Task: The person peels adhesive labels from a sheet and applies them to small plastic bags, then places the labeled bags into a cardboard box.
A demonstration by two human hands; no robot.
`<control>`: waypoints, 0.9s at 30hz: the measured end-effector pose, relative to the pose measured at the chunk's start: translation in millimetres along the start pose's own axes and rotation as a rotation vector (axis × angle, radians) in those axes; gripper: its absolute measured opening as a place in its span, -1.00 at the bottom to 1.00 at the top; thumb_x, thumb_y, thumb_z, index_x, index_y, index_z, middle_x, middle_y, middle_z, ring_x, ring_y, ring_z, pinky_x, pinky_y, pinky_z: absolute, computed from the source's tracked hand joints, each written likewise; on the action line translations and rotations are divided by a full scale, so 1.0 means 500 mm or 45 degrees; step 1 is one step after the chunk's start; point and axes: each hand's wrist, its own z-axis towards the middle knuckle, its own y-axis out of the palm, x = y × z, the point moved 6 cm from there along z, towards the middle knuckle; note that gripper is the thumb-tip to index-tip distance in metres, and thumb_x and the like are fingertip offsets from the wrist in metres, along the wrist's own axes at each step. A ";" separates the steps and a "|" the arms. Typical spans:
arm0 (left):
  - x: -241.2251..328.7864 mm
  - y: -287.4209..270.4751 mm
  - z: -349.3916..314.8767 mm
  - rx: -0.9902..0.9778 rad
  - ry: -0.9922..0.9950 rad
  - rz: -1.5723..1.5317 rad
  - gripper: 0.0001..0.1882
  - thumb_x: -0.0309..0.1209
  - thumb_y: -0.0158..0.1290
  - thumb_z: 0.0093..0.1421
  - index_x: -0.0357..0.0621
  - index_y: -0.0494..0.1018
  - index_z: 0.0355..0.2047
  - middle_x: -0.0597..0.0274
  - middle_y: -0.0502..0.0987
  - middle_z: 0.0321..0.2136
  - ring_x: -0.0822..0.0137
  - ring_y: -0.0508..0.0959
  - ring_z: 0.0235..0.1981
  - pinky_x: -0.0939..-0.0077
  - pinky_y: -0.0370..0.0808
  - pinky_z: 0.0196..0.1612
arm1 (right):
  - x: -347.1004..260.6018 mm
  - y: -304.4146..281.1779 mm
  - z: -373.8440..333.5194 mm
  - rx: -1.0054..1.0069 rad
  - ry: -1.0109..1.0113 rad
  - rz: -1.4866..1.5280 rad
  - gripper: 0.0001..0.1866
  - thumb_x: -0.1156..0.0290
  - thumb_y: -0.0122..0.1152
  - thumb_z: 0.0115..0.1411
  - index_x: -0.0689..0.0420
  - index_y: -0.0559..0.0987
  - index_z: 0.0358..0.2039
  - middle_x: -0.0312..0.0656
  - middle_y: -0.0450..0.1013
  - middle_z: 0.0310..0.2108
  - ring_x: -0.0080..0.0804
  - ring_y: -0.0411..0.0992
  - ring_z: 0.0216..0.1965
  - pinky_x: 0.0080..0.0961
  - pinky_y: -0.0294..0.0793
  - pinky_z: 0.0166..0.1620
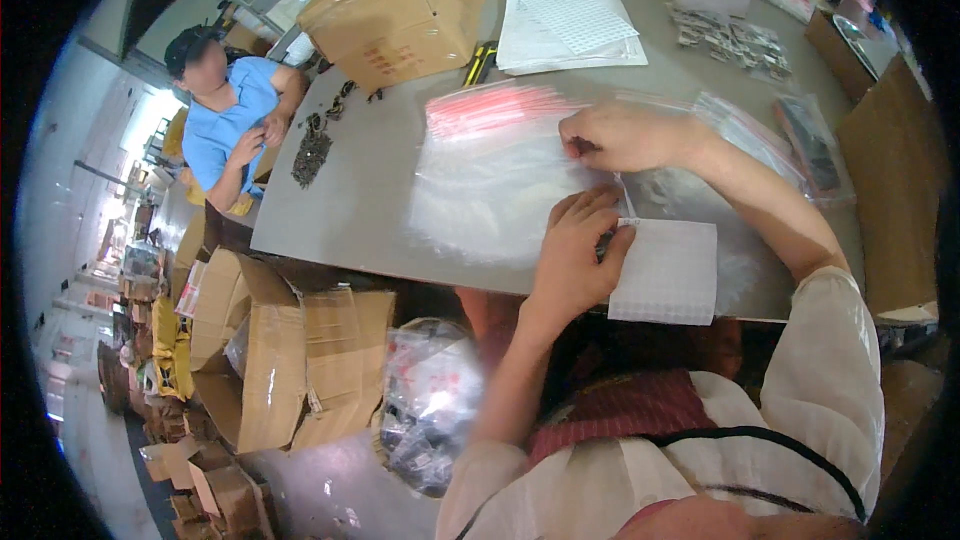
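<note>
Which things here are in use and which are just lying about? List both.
In use:
- left hand, resting on the sticker sheet
- right hand, fingers pinching on the clear bags

Lying about:
- cardboard box
- paper sheets
- small metal parts
- dark pile of parts by the other person
- floor boxes

Clear bags [490,180], red zip strips; white gridded label sheet [668,272]; grey table [360,190].

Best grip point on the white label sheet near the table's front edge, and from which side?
Judging by its pose, the sheet of labels lies flat, its near edge overhanging the grey table. Pinch that bare near-right corner from the person's side, thumb on top. The left hand already covers its upper-left corner; the right hand rests on the clear bags.
</note>
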 end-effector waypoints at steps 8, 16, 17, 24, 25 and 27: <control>-0.016 -0.032 -0.020 0.318 -0.214 -0.134 -0.78 -0.44 0.20 0.20 -0.17 0.59 -0.13 0.09 0.64 -0.10 0.24 0.57 -0.21 0.39 0.53 -0.09 | 0.117 -0.069 -0.065 -0.346 0.733 -0.142 -0.26 0.06 0.60 -0.21 0.25 0.49 -0.11 0.00 0.57 -0.18 -0.07 0.56 -0.17 -0.25 0.51 -0.15; -0.036 -0.033 -0.024 0.281 -0.290 -0.088 -0.74 -0.46 0.16 0.24 -0.12 0.60 -0.05 0.09 0.65 -0.13 0.23 0.60 -0.18 0.40 0.53 -0.04 | 0.070 -0.120 -0.096 -0.102 0.445 -0.429 -0.57 0.28 0.46 -0.01 0.22 0.50 -0.21 -0.04 0.53 -0.38 -0.11 0.55 -0.30 -0.27 0.49 -0.24; -0.040 -0.029 -0.023 0.273 -0.270 -0.114 -0.75 -0.46 0.15 0.25 -0.13 0.60 -0.05 0.07 0.65 -0.13 0.22 0.61 -0.15 0.40 0.52 -0.03 | 0.019 -0.112 -0.076 -0.060 0.246 -0.125 -0.67 0.35 0.40 0.05 0.22 0.50 -0.25 -0.05 0.52 -0.40 -0.12 0.54 -0.33 -0.28 0.48 -0.26; -0.033 -0.033 -0.025 0.301 -0.330 -0.196 -0.79 -0.47 0.09 0.26 -0.27 0.55 -0.12 -0.03 0.62 -0.09 -0.07 0.54 0.00 0.18 0.43 0.09 | -0.116 -0.058 -0.056 -0.183 -0.009 0.120 -0.84 0.41 0.26 0.19 0.20 0.50 -0.31 -0.09 0.52 -0.43 -0.09 0.53 -0.35 -0.23 0.45 -0.29; -0.034 -0.032 -0.026 0.296 -0.337 -0.200 -0.79 -0.48 0.09 0.26 -0.27 0.55 -0.11 -0.04 0.62 -0.09 -0.07 0.54 -0.01 0.18 0.43 0.09 | -0.115 -0.054 -0.057 -0.200 -0.006 0.116 -0.85 0.40 0.26 0.20 0.19 0.51 -0.31 -0.09 0.53 -0.43 -0.08 0.52 -0.35 -0.23 0.45 -0.28; -0.035 -0.030 -0.025 0.292 -0.344 -0.205 -0.78 -0.48 0.09 0.27 -0.27 0.55 -0.10 -0.05 0.62 -0.08 -0.07 0.54 -0.01 0.18 0.44 0.08 | -0.114 -0.052 -0.059 -0.197 0.005 0.113 -0.85 0.40 0.26 0.20 0.18 0.51 -0.31 -0.09 0.53 -0.43 -0.07 0.52 -0.36 -0.22 0.45 -0.28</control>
